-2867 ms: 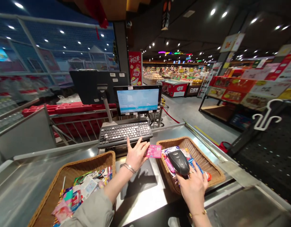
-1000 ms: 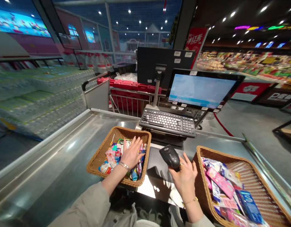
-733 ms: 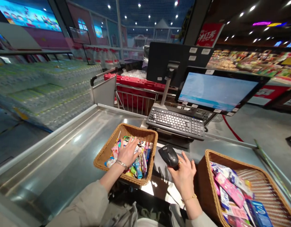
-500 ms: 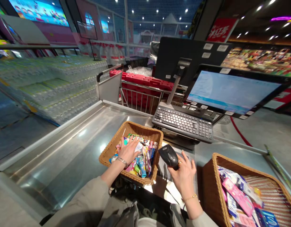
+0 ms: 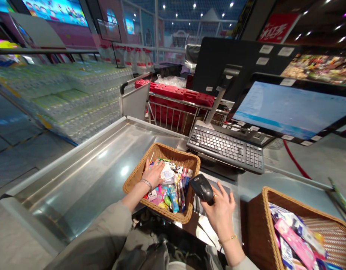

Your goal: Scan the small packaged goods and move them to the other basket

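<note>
My left hand [image 5: 152, 176] is inside a brown wicker basket [image 5: 158, 147], its fingers spread over a heap of small packaged goods. By its fingertips lies a white packet [image 5: 167, 173]; a blue tube-like item [image 5: 173, 199] sits nearer the basket's front. What is under the palm is hidden. In my right hand [image 5: 220, 210] is a black barcode scanner [image 5: 201, 188], gripped between thumb and fingers just right of the basket, some fingers raised. A second wicker basket [image 5: 265, 225] stands further right and contains a pink package [image 5: 295, 242] among other packs.
Both baskets rest on a metal checkout counter [image 5: 105, 165] with a raised rim. Beyond the scanner are a black keyboard [image 5: 226, 147] and a lit monitor [image 5: 294, 108]. Behind the counter stands a metal cart [image 5: 173, 108] with red crates; stacked bottles [image 5: 77, 90] fill the left.
My left hand has shifted slightly toward the basket's left side, showing more of the white packet. My right hand keeps the scanner in nearly the same place. The camera view has turned a little left.
</note>
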Action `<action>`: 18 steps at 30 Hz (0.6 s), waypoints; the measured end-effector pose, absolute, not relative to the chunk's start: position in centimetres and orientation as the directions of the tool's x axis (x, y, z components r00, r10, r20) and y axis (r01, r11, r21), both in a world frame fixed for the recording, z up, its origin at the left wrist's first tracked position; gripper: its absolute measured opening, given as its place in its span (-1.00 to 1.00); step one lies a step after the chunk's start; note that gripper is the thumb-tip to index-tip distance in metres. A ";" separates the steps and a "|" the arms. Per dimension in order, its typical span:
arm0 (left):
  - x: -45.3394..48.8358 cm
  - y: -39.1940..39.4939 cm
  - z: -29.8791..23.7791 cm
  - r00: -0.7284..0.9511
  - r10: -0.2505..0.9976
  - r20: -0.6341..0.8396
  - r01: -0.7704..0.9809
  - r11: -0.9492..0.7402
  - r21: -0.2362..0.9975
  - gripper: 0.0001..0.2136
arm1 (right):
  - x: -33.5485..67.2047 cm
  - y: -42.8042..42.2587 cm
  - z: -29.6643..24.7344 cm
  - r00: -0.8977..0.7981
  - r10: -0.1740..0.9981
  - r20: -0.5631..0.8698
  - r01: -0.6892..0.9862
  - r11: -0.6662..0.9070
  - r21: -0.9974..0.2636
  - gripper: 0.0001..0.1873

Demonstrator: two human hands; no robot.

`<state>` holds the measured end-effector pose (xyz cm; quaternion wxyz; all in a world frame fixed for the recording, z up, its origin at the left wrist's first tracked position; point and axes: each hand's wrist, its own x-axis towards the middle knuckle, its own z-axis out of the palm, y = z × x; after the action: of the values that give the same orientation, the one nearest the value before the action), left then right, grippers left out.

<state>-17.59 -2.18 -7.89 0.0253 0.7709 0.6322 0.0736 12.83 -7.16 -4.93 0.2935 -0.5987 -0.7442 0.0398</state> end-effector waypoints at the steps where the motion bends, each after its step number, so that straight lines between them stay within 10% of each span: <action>1: -17.8 -2.1 -7.8 0.189 0.980 0.066 0.972 -0.197 0.131 -0.37 | 12.8 -7.1 -5.0 -0.113 0.914 0.391 0.866 0.283 -0.411 -0.81; 18: -23.2 -3.3 -7.1 0.279 0.947 -0.157 0.960 -0.273 0.055 -0.48 | 12.0 -6.4 -4.8 -0.166 0.920 0.355 0.860 0.311 -0.404 -0.80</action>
<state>-23.16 -3.33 -7.09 0.0695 0.7966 0.5987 -0.0464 12.04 -6.37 -4.81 0.2749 -0.5845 -0.7615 0.0544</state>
